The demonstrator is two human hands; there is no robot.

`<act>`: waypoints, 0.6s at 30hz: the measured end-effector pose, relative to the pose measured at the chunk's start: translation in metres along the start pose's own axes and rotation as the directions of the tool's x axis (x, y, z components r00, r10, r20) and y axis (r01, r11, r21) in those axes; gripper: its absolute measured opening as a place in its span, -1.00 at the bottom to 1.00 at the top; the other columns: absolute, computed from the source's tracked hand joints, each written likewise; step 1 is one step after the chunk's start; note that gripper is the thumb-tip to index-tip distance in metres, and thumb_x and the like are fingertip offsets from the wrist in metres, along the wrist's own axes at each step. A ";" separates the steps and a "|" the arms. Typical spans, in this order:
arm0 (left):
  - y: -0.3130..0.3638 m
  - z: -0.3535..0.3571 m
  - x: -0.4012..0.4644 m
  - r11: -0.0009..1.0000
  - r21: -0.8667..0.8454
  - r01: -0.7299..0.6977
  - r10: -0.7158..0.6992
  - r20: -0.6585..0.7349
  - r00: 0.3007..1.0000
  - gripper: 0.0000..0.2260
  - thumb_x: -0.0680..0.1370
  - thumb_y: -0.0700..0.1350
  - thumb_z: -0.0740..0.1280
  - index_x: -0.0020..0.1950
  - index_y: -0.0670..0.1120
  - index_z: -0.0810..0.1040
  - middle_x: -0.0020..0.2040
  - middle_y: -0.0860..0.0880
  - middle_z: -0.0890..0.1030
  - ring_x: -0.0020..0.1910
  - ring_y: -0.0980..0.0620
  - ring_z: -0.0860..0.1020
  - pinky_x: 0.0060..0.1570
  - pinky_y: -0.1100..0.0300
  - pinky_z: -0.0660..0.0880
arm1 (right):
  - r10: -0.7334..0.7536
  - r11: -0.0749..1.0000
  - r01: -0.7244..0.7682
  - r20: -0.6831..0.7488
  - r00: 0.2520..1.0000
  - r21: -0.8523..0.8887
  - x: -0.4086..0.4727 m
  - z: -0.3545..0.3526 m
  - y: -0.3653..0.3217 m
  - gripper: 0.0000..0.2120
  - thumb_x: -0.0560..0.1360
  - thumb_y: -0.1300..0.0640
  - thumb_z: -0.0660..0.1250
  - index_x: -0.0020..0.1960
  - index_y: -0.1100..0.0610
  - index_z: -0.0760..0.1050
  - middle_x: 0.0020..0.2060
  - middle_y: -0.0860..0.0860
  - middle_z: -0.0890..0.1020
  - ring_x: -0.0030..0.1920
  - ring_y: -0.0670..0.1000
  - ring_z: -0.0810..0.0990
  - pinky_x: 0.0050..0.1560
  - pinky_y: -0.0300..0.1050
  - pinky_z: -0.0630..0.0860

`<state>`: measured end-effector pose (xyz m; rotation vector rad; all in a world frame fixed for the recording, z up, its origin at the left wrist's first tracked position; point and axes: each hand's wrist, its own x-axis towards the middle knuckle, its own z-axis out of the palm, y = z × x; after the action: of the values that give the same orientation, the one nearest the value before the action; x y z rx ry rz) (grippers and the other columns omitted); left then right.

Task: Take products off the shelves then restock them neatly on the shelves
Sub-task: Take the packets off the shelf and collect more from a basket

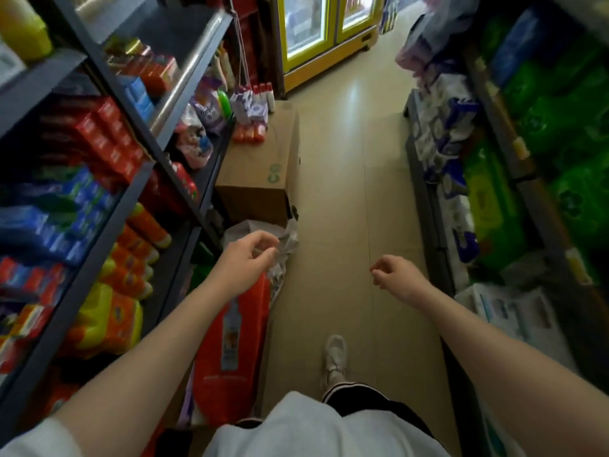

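I stand in a narrow shop aisle. My left hand (245,258) hangs over the floor beside the left shelving (131,189), fingers loosely curled and holding nothing. My right hand (393,272) hovers over the aisle floor, also loosely curled and empty. The left shelves carry red boxes (99,136), blue packs (56,219) and orange-and-yellow bottles (128,258). Green packs (566,120) and white-and-purple tissue packs (445,133) fill the right shelves. Neither hand touches a product.
A cardboard box (263,166) stands on the floor ahead at the left with small bottles (252,107) on top. A crumpled grey bag (283,245) and a red pack (234,351) lie below my left hand. A yellow fridge (326,37) closes the aisle's far end.
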<state>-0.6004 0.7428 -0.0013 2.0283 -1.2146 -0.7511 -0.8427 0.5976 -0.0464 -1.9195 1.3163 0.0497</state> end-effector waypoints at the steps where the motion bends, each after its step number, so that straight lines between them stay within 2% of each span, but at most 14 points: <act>1: 0.001 0.000 0.024 1.000 0.024 0.014 -0.014 -0.001 1.000 -0.90 0.57 -0.09 0.27 0.06 0.02 0.51 -0.08 0.09 0.57 -0.13 0.20 0.53 -0.21 0.38 0.42 | -0.018 1.000 0.018 0.009 1.000 -0.012 0.024 -0.016 -0.009 -0.82 0.54 0.16 0.24 0.08 0.18 0.54 -0.10 0.07 0.65 -0.03 0.05 0.60 0.08 0.02 0.52; 3: 0.001 -0.004 0.070 0.996 0.080 0.040 -0.041 0.007 0.999 -0.88 0.57 -0.10 0.25 0.09 0.00 0.52 -0.06 0.10 0.56 -0.13 0.26 0.49 -0.25 0.47 0.36 | -0.067 0.997 0.067 0.007 0.998 -0.023 0.071 -0.050 -0.032 -0.82 0.54 0.14 0.25 0.07 0.18 0.55 -0.09 0.07 0.65 -0.01 0.06 0.60 0.08 0.01 0.51; 6: -0.005 -0.016 0.135 0.987 0.116 0.110 -0.110 -0.001 0.994 -0.85 0.58 -0.09 0.24 0.12 -0.02 0.52 -0.04 0.09 0.56 -0.14 0.26 0.48 -0.28 0.47 0.34 | -0.193 0.980 0.194 0.022 0.981 -0.033 0.137 -0.097 -0.080 -0.83 0.55 0.11 0.25 0.07 0.14 0.55 -0.09 0.03 0.65 -0.01 0.04 0.59 0.10 0.01 0.51; 9: -0.017 -0.029 0.200 0.973 0.052 0.225 -0.222 -0.059 0.973 -0.86 0.58 -0.10 0.24 0.11 -0.01 0.52 -0.02 0.07 0.56 -0.07 0.16 0.51 -0.21 0.34 0.38 | -0.322 0.946 0.325 0.075 0.944 -0.021 0.202 -0.132 -0.130 -0.79 0.55 0.08 0.25 0.12 0.14 0.54 -0.07 0.00 0.64 0.00 -0.01 0.59 0.09 -0.05 0.51; 12: -0.034 -0.040 0.267 0.946 -0.010 0.324 -0.324 -0.106 0.940 -0.88 0.57 -0.12 0.26 0.09 -0.02 0.52 -0.01 0.04 0.57 -0.04 0.08 0.53 -0.11 0.23 0.44 | -0.417 0.908 0.419 0.097 0.904 -0.009 0.277 -0.155 -0.173 -0.82 0.54 0.06 0.27 0.06 0.12 0.55 -0.10 -0.01 0.64 -0.05 -0.02 0.59 0.04 -0.10 0.51; 15: -0.054 -0.054 0.337 0.931 -0.024 0.363 -0.364 -0.101 0.926 -0.90 0.56 -0.13 0.27 0.04 0.00 0.52 -0.03 0.00 0.60 -0.06 0.05 0.57 -0.07 0.18 0.47 | -0.447 0.893 0.450 0.095 0.889 -0.005 0.355 -0.168 -0.207 -0.88 0.54 0.09 0.28 0.00 0.10 0.54 -0.16 0.01 0.63 -0.11 0.01 0.60 0.00 -0.09 0.52; 18: -0.055 -0.079 0.408 0.930 0.001 0.368 -0.365 -0.112 0.924 -0.92 0.54 -0.16 0.30 -0.02 0.01 0.52 -0.07 -0.01 0.61 -0.09 0.02 0.58 -0.12 0.20 0.44 | -0.393 0.919 0.395 0.110 0.913 0.007 0.425 -0.180 -0.232 -0.87 0.54 0.15 0.27 0.01 0.17 0.55 -0.19 0.02 0.62 -0.13 0.03 0.59 -0.01 -0.10 0.50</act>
<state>-0.3463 0.4137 -0.0520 2.3155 -0.7906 -0.7878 -0.5298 0.1928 0.0242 -2.1298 0.8385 -0.0374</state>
